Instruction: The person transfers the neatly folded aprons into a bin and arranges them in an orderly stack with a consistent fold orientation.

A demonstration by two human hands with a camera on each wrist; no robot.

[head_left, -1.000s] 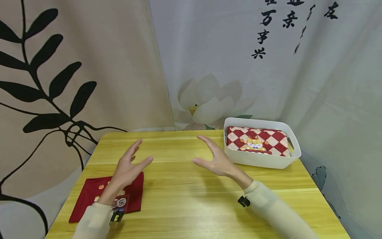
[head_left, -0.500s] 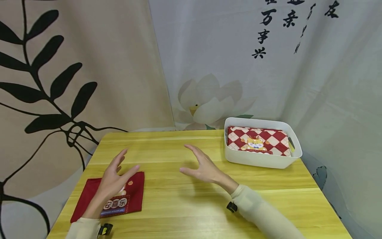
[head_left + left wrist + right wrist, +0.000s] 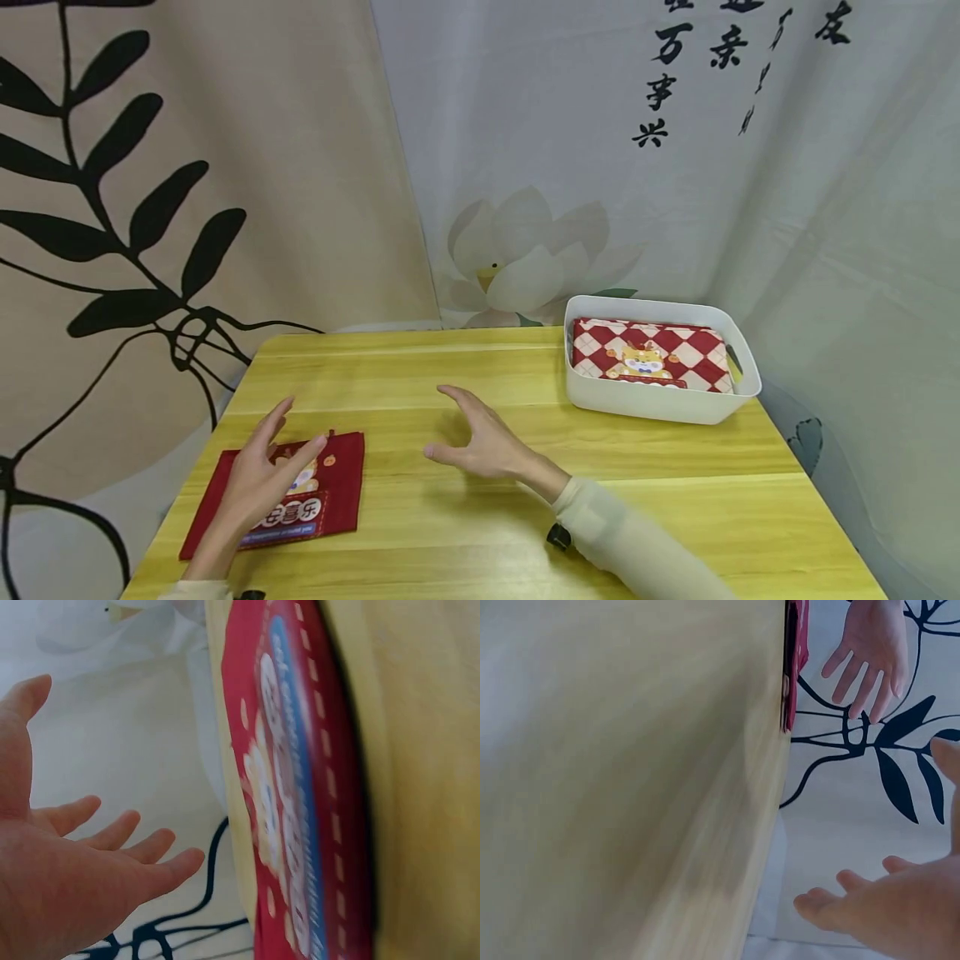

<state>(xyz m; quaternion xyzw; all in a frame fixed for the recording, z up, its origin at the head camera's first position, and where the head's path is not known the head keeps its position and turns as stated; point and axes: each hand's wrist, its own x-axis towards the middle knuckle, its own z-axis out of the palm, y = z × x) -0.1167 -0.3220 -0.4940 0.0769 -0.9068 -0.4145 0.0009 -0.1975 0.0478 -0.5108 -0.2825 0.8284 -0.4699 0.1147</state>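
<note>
On the left of the table lies a flat dark red fabric pouch or bag [image 3: 343, 483], printed with a cartoon animal, white round characters and a blue strip. My left hand [image 3: 251, 487] hovers over its left part, fingers extended and thumb apart, holding nothing. In the left wrist view the red bag [image 3: 341, 825] lies beside that hand [image 3: 97, 877], with a gap between. To the right of the bag my right hand [image 3: 483, 442] is above the bare wood, thumb and fingers spread, nothing in it. The right wrist view shows the right hand [image 3: 900, 911] and the left hand [image 3: 877, 649] apart.
At the back right of the wooden table [image 3: 465, 533] stands a white plastic basket [image 3: 652, 407]. Inside lies a red-and-cream checkered fabric item [image 3: 645, 357] with a cartoon animal on it. A printed curtain [image 3: 315, 167] hangs behind the table.
Both hands have moved left and nearer to the body, the left one staying over the red bag and uncovering more of its right side. The bag and the basket stay in place.
</note>
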